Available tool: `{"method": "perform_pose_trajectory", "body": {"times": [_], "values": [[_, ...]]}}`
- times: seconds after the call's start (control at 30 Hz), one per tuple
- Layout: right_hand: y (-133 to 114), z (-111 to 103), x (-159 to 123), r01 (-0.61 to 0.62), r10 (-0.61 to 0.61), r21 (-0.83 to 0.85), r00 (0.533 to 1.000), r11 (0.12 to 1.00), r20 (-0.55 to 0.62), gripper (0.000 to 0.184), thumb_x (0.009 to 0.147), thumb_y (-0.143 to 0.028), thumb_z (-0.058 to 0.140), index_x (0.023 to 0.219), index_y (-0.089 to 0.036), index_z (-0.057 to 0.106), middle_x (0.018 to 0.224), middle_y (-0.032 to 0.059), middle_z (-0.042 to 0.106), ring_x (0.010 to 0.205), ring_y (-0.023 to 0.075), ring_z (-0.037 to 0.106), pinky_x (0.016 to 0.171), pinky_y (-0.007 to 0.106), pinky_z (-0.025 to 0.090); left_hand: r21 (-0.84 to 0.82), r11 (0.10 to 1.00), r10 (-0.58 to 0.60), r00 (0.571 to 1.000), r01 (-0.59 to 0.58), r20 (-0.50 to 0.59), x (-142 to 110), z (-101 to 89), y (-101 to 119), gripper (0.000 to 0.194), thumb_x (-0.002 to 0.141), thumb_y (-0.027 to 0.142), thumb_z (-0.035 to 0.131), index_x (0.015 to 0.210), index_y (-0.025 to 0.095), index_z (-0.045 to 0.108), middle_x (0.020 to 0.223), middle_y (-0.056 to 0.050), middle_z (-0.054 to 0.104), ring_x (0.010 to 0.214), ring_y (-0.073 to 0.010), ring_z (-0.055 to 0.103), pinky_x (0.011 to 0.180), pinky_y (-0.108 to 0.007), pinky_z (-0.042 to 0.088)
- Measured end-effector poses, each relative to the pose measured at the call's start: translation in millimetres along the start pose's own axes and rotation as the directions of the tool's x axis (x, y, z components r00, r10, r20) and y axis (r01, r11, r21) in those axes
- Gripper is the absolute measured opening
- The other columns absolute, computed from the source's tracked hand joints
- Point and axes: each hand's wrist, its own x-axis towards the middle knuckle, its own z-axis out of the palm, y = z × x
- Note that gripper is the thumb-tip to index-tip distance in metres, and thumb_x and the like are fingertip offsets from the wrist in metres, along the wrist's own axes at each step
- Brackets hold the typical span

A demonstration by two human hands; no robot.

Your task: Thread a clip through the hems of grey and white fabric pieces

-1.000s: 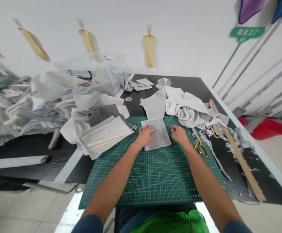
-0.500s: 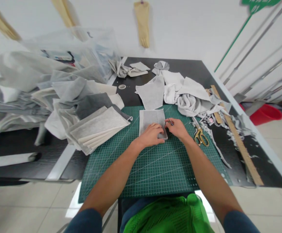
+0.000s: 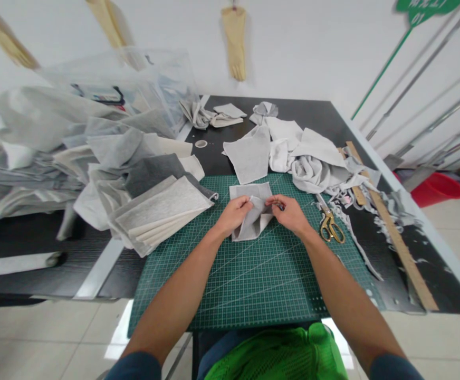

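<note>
A light grey piece of cloth (image 3: 248,228) lies partly folded up on the green cutting mat (image 3: 254,285). My left hand (image 3: 235,215) pinches a raised edge of it between thumb and fingers. Opposite, my right hand (image 3: 289,212) has its fingers closed at the cloth's right edge. A small dark metal-looking item sits within the curled fingers of that hand; its kind is too small to make out. To the right of my right hand lie gold-handled scissors (image 3: 332,227), their blades pointing away from me.
A fanned stack of cloth pieces (image 3: 166,211) and a large fabric heap (image 3: 48,121) fill the left. Behind the mat lie white cloths (image 3: 313,153). Fabric scraps and a wooden ruler (image 3: 402,248) are at the right. A clear plastic bin (image 3: 174,79) stands at the back left.
My left hand was lying flat on the cloth; now it pinches and lifts an edge. The cloth has gone from flat to folded up between my hands.
</note>
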Motion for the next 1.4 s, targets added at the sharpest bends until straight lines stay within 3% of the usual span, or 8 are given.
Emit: {"method": "perform_pose_trajectory", "body": {"times": [0.23,0.33,0.47,0.67,0.8,1.0,1.2,1.4], "values": [[-1.5,-3.7,0.7,-0.093,0.094,-0.22,0.996,0.971,-0.006,0.025,0.089,-0.026,0.059,0.106,-0.018,0.075,0.08,0.0031,0.078,0.072,0.0182,0.068,0.075,0.03,0.052,-0.182,0.982,-0.037,0.999,0.04,0.021,3.0,1.4,-3.8,0.027,0.088,0.043,0.065,0.088,0.015,0.064,0.074,0.001,0.061,0.064,-0.0124,0.052,0.06,-0.023,0.04],[-2.4,-6.1,0.8,-0.018,-0.009,-0.258,0.994,0.966,-0.104,0.035,0.089,-0.03,0.061,0.12,-0.018,0.072,0.099,0.0071,0.079,0.078,0.0186,0.068,0.079,0.031,0.053,-0.282,0.958,-0.033,0.994,0.062,0.105,1.6,1.9,-0.4,0.028,0.086,0.043,0.068,0.091,0.015,0.064,0.079,0.0,0.064,0.068,-0.0126,0.056,0.064,-0.024,0.043],[-9.2,-7.4,-1.7,0.13,-0.136,-0.289,0.991,0.948,0.001,0.045,0.087,-0.025,0.061,0.131,-0.019,0.068,0.116,0.0078,0.076,0.093,0.0205,0.069,0.09,0.032,0.052,-0.326,0.945,0.01,0.989,0.038,0.144,-1.2,0.9,3.4,0.027,0.085,0.041,0.07,0.094,0.016,0.065,0.084,-0.001,0.066,0.074,-0.0137,0.059,0.071,-0.025,0.047],[-23.7,-20.4,-6.3,0.045,-0.009,-0.31,0.993,0.95,0.118,0.024,0.09,-0.034,0.061,0.096,-0.018,0.079,0.069,-0.0019,0.068,0.062,0.0146,0.058,0.061,0.026,0.042,-0.176,0.984,0.037,0.999,-0.039,-0.017,0.7,-5.5,1.6,0.024,0.086,0.037,0.068,0.097,0.016,0.069,0.09,-0.003,0.071,0.079,-0.0151,0.062,0.074,-0.026,0.047],[-32.5,-27.5,-10.3,0.041,-0.014,-0.124,0.977,0.991,0.214,0.037,0.096,-0.044,0.056,0.078,-0.018,0.073,0.061,-0.003,0.062,0.055,0.0119,0.05,0.053,0.024,0.033,-0.061,0.996,0.054,0.995,-0.059,-0.083,-1.1,-8.5,6.1,0.021,0.086,0.034,0.067,0.097,0.017,0.07,0.089,-0.003,0.072,0.08,-0.0153,0.063,0.075,-0.027,0.047],[-37.1,-9.0,-11.3,-0.023,0.01,0.151,0.996,0.988,0.084,0.034,0.09,-0.044,0.067,0.111,-0.017,0.072,0.09,0.0038,0.077,0.071,0.0142,0.063,0.067,0.025,0.046,0.002,0.996,0.092,0.996,-0.092,-0.002,-11.5,-5.4,23.1,0.027,0.085,0.04,0.071,0.097,0.016,0.073,0.086,-0.003,0.072,0.076,-0.015,0.061,0.072,-0.026,0.046],[-38.5,14.1,-11.8,-0.009,0.017,0.173,0.999,0.985,-0.046,0.029,0.085,-0.045,0.07,0.096,-0.018,0.076,0.084,0.0025,0.075,0.072,0.015,0.062,0.068,0.027,0.047,0.02,0.995,0.096,0.995,-0.097,0.022,-15.2,0.8,28.5,0.021,0.083,0.035,0.073,0.091,0.016,0.077,0.088,-0.003,0.074,0.081,-0.0162,0.064,0.076,-0.027,0.047],[-34.5,9.9,-11.7,-0.004,0.043,0.17,0.972,0.985,-0.229,0.026,0.087,-0.044,0.068,0.087,-0.018,0.071,0.078,0.0013,0.069,0.068,0.0143,0.057,0.066,0.027,0.045,-0.012,0.999,0.049,0.999,-0.049,-0.025,-15.5,0.7,25.7,0.023,0.082,0.038,0.074,0.09,0.017,0.078,0.087,-0.004,0.075,0.078,-0.0167,0.063,0.071,-0.027,0.047]]}}
